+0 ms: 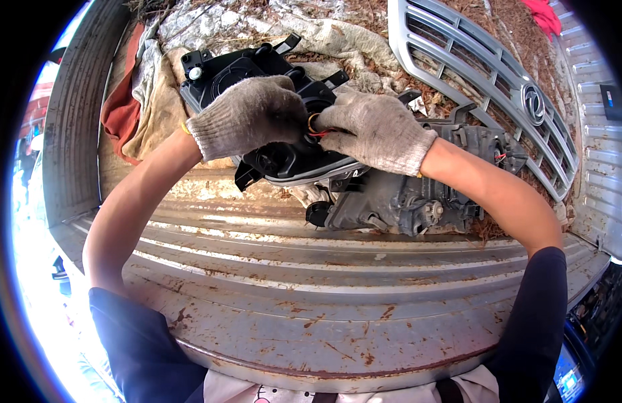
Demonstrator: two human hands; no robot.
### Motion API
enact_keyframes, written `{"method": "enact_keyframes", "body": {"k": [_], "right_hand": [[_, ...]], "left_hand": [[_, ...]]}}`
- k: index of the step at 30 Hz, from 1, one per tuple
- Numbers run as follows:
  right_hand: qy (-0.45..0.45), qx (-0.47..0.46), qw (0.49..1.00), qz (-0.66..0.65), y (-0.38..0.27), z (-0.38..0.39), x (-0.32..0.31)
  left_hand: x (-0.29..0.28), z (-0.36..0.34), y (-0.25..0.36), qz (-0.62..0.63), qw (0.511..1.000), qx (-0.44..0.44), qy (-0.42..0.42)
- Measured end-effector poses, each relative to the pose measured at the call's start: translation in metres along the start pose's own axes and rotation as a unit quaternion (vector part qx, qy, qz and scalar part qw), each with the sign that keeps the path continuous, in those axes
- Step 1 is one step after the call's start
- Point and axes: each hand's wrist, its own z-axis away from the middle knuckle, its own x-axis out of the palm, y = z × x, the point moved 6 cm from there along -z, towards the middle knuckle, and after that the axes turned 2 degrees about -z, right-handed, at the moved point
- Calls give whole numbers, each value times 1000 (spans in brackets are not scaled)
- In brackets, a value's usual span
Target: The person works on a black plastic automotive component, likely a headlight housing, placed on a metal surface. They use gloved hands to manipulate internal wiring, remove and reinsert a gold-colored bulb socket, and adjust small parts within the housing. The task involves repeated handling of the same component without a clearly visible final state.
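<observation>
A black headlight housing lies face down on the truck bed, its mounting tabs sticking out. Over its back, my left hand, in a grey knit glove, is closed with the fingers curled down; what they hold is hidden. Just right of it, my right hand, gloved the same way, pinches thin red and yellow wires above a round opening in the housing. The two hands nearly meet there. A second, dusty grey headlight sits below my right hand, with a small red wire at its right end.
A silver car grille leans at the back right. Dirty cloths, one orange, lie at the left, with dry brown debris behind. Nearest me is the rusty, ridged edge of the truck bed; ribbed side walls rise at both sides.
</observation>
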Motion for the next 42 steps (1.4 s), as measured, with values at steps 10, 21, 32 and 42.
{"method": "enact_keyframes", "body": {"k": [10,21,32,42], "right_hand": [[-18,63,998,-19,9,-14,18],[-18,71,997,-16,5,-18,20],[-41,59,995,68,0,-20,24],[-84,83,990,73,-4,-24,20]], "left_hand": [[12,-8,-7,-66,996,16,56],[22,-19,6,-185,982,-25,23],[34,-31,-12,-123,980,-157,-28],[32,-31,-15,-129,980,-145,-46]]}}
